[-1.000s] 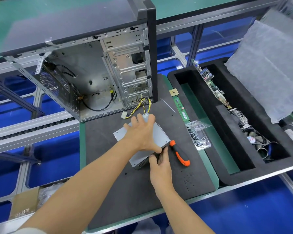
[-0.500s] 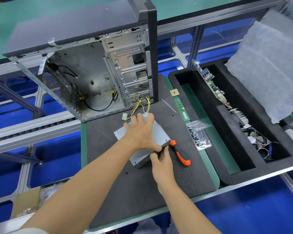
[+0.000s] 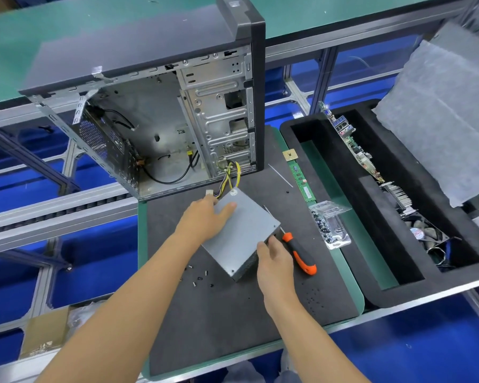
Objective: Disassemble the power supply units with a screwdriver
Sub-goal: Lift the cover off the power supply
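Note:
The grey metal power supply unit (image 3: 246, 230) lies on the dark mat (image 3: 233, 322) in front of the open computer case (image 3: 150, 120). Its yellow and black cables (image 3: 231, 178) run back toward the case. My left hand (image 3: 202, 222) holds the unit's far left edge, thumb flat on the top and fingers over the side. My right hand (image 3: 274, 258) grips the near right corner, thumb on the top edge. An orange and black screwdriver (image 3: 300, 254) rests on the mat just right of my right hand, with neither hand on it.
Several loose black screws (image 3: 199, 277) lie left of the unit. A clear plastic tray of small parts (image 3: 331, 228) and a memory stick (image 3: 302, 178) sit to the right. Beyond them a black foam tray (image 3: 371, 288) holds a circuit board (image 3: 351, 145) and a fan (image 3: 423, 234).
My left hand has slid off the middle of the top toward the far left edge, baring more of the lid. My right hand stays at the near corner.

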`<act>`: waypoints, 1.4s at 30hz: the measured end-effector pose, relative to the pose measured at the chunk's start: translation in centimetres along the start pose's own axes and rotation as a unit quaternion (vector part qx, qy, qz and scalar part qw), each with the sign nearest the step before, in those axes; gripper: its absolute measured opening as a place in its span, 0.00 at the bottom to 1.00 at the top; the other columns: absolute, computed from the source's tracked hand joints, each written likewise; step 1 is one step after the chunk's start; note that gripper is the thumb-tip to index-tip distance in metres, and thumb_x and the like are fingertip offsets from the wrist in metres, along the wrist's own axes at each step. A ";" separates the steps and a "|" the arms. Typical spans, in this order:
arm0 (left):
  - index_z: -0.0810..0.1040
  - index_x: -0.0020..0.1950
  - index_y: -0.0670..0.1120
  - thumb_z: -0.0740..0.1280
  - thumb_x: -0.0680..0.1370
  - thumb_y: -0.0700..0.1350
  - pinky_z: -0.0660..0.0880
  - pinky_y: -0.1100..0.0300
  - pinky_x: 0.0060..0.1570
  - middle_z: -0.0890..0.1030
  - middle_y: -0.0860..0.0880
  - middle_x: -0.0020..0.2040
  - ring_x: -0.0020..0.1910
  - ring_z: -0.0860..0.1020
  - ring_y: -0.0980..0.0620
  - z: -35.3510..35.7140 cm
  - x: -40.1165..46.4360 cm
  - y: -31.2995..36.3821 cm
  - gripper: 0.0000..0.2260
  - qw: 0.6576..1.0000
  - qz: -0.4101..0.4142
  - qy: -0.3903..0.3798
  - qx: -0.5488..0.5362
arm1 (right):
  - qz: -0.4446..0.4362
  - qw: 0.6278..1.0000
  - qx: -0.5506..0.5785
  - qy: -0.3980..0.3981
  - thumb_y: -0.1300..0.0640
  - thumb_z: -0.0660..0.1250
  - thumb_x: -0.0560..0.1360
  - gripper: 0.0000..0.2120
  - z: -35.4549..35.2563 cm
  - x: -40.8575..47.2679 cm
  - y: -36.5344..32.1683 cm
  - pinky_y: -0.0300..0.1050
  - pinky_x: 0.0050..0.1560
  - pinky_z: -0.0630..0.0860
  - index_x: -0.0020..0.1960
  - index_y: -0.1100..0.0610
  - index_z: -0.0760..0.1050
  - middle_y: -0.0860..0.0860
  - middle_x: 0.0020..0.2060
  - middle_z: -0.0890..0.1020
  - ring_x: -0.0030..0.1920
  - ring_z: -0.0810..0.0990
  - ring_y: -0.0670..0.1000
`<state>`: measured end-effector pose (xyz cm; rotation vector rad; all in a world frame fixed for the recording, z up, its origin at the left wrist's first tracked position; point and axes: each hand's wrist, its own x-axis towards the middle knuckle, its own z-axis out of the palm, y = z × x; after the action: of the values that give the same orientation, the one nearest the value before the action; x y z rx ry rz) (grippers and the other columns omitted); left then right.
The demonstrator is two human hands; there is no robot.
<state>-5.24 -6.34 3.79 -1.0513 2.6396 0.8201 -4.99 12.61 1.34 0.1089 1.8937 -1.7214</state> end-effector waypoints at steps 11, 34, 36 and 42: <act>0.73 0.57 0.51 0.65 0.72 0.71 0.75 0.56 0.46 0.79 0.54 0.54 0.53 0.79 0.52 0.2 -2.9 -3.0 0.27 0.992 -0.060 0.008 -0.113 | -0.033 0.992 -0.125 0.001 0.53 0.71 0.75 0.11 -1.7 5.2 -2.5 0.48 0.54 0.77 0.57 0.50 0.77 0.51 0.53 0.82 0.51 0.80 0.51; 0.34 0.79 0.55 0.73 0.53 0.71 0.52 0.30 0.68 0.49 0.38 0.75 0.74 0.51 0.34 1.8 -0.3 4.5 0.67 0.836 0.353 -0.113 0.404 | -0.089 0.867 -0.490 0.027 0.44 0.65 0.79 0.15 -6.5 6.9 -2.1 0.51 0.55 0.72 0.54 0.56 0.75 0.54 0.51 0.79 0.55 0.76 0.57; 0.38 0.79 0.55 0.72 0.53 0.70 0.53 0.31 0.68 0.51 0.39 0.74 0.72 0.53 0.35 1.7 -0.3 4.3 0.65 0.839 0.363 -0.106 0.391 | -0.069 0.784 -0.616 0.020 0.37 0.64 0.77 0.23 -7.8 6.7 -0.5 0.49 0.59 0.70 0.62 0.52 0.70 0.52 0.59 0.72 0.61 0.70 0.57; 0.44 0.78 0.53 0.70 0.52 0.70 0.59 0.35 0.65 0.57 0.40 0.70 0.67 0.60 0.37 1.3 -0.5 4.2 0.62 0.837 0.380 -0.088 0.385 | -0.157 0.809 -0.564 0.045 0.50 0.61 0.81 0.11 -8.8 6.0 1.5 0.45 0.51 0.71 0.58 0.56 0.72 0.53 0.52 0.75 0.54 0.73 0.54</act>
<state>-7.75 -2.78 4.72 0.2859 2.7486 -0.1257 -12.44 19.21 -2.64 -0.6146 2.7899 -0.4805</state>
